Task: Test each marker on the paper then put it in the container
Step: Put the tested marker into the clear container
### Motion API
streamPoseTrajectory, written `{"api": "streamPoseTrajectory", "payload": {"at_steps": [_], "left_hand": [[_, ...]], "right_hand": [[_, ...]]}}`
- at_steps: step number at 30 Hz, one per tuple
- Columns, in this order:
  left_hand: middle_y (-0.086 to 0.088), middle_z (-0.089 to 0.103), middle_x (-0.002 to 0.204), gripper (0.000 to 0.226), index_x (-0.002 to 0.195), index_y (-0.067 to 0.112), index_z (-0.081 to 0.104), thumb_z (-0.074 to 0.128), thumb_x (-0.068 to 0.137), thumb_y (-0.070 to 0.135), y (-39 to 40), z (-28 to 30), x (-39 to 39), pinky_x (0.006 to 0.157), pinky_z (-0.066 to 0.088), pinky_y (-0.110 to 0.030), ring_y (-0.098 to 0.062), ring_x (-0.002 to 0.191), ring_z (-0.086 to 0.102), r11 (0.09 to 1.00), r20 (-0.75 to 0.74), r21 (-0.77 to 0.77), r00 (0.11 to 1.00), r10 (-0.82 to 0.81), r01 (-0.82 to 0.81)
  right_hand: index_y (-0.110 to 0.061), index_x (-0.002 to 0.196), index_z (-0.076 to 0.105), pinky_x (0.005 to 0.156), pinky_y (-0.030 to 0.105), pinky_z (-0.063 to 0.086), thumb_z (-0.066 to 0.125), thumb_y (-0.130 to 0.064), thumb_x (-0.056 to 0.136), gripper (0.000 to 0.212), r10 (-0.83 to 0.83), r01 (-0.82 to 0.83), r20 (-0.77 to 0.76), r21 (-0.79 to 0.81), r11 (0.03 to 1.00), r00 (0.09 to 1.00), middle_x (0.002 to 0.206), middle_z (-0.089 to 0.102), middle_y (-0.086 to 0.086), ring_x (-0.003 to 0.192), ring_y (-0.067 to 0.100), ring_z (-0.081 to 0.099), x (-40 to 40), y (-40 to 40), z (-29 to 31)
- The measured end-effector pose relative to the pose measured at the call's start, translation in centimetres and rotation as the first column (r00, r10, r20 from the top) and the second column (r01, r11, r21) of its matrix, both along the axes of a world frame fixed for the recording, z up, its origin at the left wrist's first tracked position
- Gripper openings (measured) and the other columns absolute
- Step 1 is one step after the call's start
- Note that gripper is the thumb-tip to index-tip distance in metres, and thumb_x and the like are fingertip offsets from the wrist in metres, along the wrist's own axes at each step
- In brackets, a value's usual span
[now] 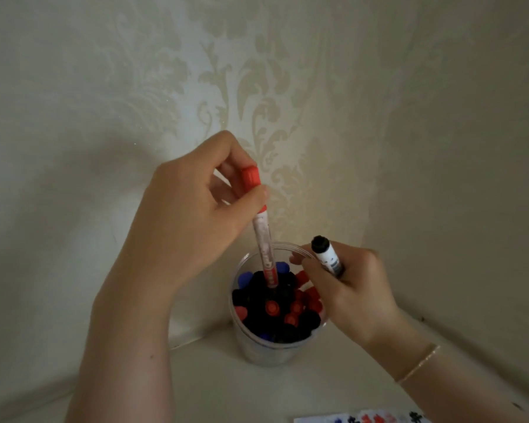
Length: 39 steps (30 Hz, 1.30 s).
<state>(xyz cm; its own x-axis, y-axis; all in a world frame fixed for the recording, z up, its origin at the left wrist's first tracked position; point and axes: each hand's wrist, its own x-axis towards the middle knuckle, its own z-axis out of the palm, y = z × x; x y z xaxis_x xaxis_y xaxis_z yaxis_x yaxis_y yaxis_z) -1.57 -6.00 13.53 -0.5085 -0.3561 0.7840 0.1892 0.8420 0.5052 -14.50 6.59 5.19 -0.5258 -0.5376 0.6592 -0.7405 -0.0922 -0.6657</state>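
Right now the left hand point(193, 206) pinches a red marker point(261, 230) by its red cap, with the thumb and fingers curled round the top. The marker stands almost straight up, and its low end is down inside the container point(242, 337), among the other markers. The container is a clear round tub standing on the pale surface point(214, 389), close to the wall point(104, 87) with its leafy pattern. It looks nearly full: lots of black, red and blue caps point(271, 308) point up, packed close together. So most of the job looks done already, I think. The right hand point(348, 288) is just beside the tub rim, and its fingers are wrapped round a black marker point(327, 254) with a white body and a black end showing on top. I cannot tell if that one has been tested yet. I guess it has to go in the tub after the red one. Down at the bottom edge, a bit of the paper point(358, 419) peeks in, with blue, red and black scribbles on it, so many markers have been tried. I cannot see any more loose markers lying about, but much of the surface is out of view. A thin bracelet point(419, 363) sits on the right wrist.
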Motion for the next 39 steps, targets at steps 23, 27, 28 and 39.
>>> {"api": "streamPoseTrajectory", "payload": {"at_steps": [23, 27, 28, 39], "left_hand": [[0.017, 0.068, 0.081, 0.022, 0.080, 0.032, 0.063, 0.082, 0.070, 0.025, 1.7, -0.3, -0.1, 0.077, 0.056, -0.027, 0.004, 0.082, 0.065, 0.984, 0.393, -0.009, 0.906, -0.160, 0.177], [0.014, 0.064, 0.078, 0.034, 0.083, 0.034, 0.057, 0.073, 0.067, 0.059, 1.9, -0.7, -0.1, 0.062, 0.050, -0.018, 0.004, 0.068, 0.062, 0.997, 0.549, -0.061, 0.832, 0.078, -0.053], [0.014, 0.066, 0.078, 0.032, 0.083, 0.033, 0.060, 0.068, 0.071, 0.061, 2.1, -0.8, 0.0, 0.062, 0.052, -0.020, 0.003, 0.068, 0.063, 0.997, 0.578, -0.054, 0.812, 0.081, -0.061], [0.000, 0.060, 0.090, 0.026, 0.107, 0.018, 0.059, 0.041, 0.091, 0.009, 3.9, -2.7, -0.6, 0.047, 0.027, -0.024, -0.018, 0.069, 0.048, 0.740, 0.555, -0.670, 0.629, 0.545, -0.050]], "right_hand": [[-0.040, 0.082, 0.070, 0.068, 0.013, 0.047, 0.072, -0.038, 0.069, 0.014, 0.187, -0.193, -0.097, -0.050, 0.980, 0.978, 0.092, 0.064, -0.012, 0.081, 0.006, 0.065, -0.6, -0.1, 1.1], [-0.022, 0.085, 0.067, 0.059, 0.026, 0.052, 0.062, -0.043, 0.073, 0.024, 0.108, -0.113, -0.065, -0.080, 0.990, 0.992, 0.081, 0.069, -0.003, 0.069, 0.012, 0.066, 0.0, 0.0, 1.1], [-0.023, 0.086, 0.065, 0.058, 0.026, 0.052, 0.060, -0.043, 0.074, 0.024, 0.088, -0.095, -0.075, -0.096, 0.991, 0.993, 0.082, 0.069, -0.006, 0.068, 0.011, 0.066, 0.2, 0.1, 0.9], [-0.021, 0.099, 0.050, 0.054, 0.022, 0.050, 0.047, -0.056, 0.090, 0.037, -0.068, 0.009, -0.241, -0.238, 0.971, 0.968, 0.078, 0.068, -0.007, 0.069, 0.011, 0.067, 0.7, -0.4, -0.1]]}}
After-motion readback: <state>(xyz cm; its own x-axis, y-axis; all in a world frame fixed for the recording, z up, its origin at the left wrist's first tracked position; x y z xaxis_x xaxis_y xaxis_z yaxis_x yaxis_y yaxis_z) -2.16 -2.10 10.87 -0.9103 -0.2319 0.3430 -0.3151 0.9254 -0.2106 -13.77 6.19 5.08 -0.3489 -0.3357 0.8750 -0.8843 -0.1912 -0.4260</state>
